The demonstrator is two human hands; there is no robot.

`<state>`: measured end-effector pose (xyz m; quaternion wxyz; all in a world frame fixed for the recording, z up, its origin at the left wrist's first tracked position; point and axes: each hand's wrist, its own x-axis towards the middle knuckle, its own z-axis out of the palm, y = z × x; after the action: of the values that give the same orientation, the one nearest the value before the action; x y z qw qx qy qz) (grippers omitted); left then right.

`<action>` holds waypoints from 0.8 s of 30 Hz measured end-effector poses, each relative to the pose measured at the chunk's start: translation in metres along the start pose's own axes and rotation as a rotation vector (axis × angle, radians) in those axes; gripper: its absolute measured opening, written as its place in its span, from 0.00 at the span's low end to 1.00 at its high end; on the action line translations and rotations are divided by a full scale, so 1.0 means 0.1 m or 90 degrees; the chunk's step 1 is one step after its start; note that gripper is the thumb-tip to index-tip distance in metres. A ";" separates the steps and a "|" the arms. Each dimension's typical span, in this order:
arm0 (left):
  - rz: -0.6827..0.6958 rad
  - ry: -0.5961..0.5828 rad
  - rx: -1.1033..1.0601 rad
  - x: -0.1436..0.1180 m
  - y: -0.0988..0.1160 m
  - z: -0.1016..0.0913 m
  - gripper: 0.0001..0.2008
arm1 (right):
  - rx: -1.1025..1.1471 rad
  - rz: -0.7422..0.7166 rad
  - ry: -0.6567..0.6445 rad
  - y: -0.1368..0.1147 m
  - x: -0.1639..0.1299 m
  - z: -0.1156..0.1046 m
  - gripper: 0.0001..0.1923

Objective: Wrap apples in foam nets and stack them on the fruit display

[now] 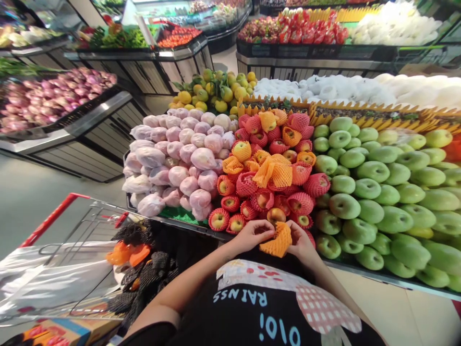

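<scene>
Noted orange sleeve (276, 240): foam netting, matt, rough w/ raised mesh. Found sim. matl., pink & orange, round red apples (219, 219); exposed skins smooth, semi-glossy. Logged green fruit (394, 220): smooth surf., waxy sheen. Observed pale pink fruit (179, 176) in thin plastic film, wrinkled, shiny in spots. Recorded stand trim (86, 117) as metal, smooth, semi-refl.; cart handle (48, 219) as red plastic, smooth. Checked black garment (223, 322): cloth, matt, w/ lt.-blue print. Listed box (101, 329) as cardboard, matt.

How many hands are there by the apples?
2: the left hand on the left of the orange foam net, the right hand on its right. No others show there.
</scene>
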<state>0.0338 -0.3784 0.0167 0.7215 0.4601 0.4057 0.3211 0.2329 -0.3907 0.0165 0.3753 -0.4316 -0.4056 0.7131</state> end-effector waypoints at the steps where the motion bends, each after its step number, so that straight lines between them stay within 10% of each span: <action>1: 0.002 -0.013 -0.009 -0.01 -0.01 0.00 0.24 | -0.009 -0.002 0.001 0.01 0.00 0.01 0.28; 8: -0.026 -0.158 0.054 -0.05 -0.02 0.02 0.22 | -0.083 -0.036 0.029 0.14 -0.01 0.04 0.24; 16: 0.013 0.004 -0.120 0.05 -0.03 -0.05 0.19 | -0.109 -0.057 0.179 0.08 0.02 -0.11 0.13; 24: -0.008 -0.203 -0.239 0.09 0.03 -0.06 0.19 | 0.250 0.021 0.269 0.02 0.03 -0.19 0.13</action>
<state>0.0320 -0.3671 0.0154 0.8510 0.3606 0.2230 0.3099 0.2489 -0.3837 0.0075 0.5159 -0.4962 -0.1658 0.6783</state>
